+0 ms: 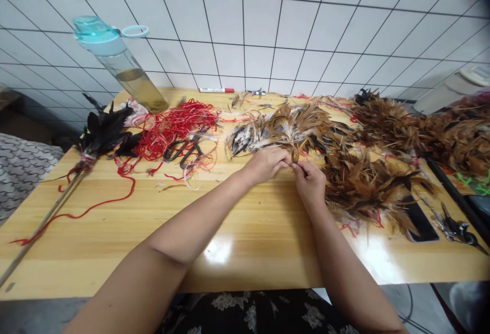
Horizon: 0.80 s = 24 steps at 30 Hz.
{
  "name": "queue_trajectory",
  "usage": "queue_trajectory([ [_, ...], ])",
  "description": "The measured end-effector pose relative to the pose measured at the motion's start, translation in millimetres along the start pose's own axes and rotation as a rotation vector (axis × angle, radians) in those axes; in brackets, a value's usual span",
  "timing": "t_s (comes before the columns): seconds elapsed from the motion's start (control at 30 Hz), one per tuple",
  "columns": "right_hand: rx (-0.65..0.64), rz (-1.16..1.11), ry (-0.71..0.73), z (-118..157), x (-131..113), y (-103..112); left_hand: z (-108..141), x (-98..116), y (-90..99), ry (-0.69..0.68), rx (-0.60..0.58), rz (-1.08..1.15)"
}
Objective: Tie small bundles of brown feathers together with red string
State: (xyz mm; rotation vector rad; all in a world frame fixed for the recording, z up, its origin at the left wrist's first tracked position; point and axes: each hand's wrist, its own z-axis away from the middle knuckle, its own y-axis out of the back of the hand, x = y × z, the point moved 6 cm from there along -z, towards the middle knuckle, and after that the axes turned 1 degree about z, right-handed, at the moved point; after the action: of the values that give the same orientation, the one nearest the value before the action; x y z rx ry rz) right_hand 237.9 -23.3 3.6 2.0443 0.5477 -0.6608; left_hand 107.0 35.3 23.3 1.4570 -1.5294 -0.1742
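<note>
A small brown feather [295, 154] is standing up between the two hands, just above the fingertips, over the middle of the desk [245, 242]. The fingers of the left hand [268, 163] are curling inward and pressing together at its lower end from the left. The right hand [311, 180] is pinching the same low part between thumb and forefinger, its other fingers folding toward the palm. The two sets of fingertips are nearly meeting there.

Just beyond the fingers, a feather pile [291, 127] of brown, white and black is spreading over the desk. A brown bunch [360, 183] is lying beside the right hand, partly covering a phone [421, 222]; silver scissors [455, 229] are resting to the right of the phone. More brown plumes [401, 120] are stretching toward the far right.

Left of the feather pile, a tangle of red string [172, 130] is lying near black-handled scissors [187, 153]. Behind the tangle, a bottle [133, 81] with a turquoise lid is standing, holding yellowish liquid. Farther left, black plumes [103, 130] are sitting bound at the end of a stick [46, 219]. A red-capped marker [216, 90] is lying near the tiled wall [260, 23].
</note>
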Motion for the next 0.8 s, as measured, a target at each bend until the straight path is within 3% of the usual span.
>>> queue_trajectory([
  [0.57,-0.087,0.001,0.024,2.1,-0.4,-7.9,1.4,1.2,1.6,0.048,-0.056,-0.031],
  [0.8,-0.113,-0.072,-0.002,0.5,-2.3,-8.4,1.4,1.9,2.6,-0.008,0.005,-0.060],
])
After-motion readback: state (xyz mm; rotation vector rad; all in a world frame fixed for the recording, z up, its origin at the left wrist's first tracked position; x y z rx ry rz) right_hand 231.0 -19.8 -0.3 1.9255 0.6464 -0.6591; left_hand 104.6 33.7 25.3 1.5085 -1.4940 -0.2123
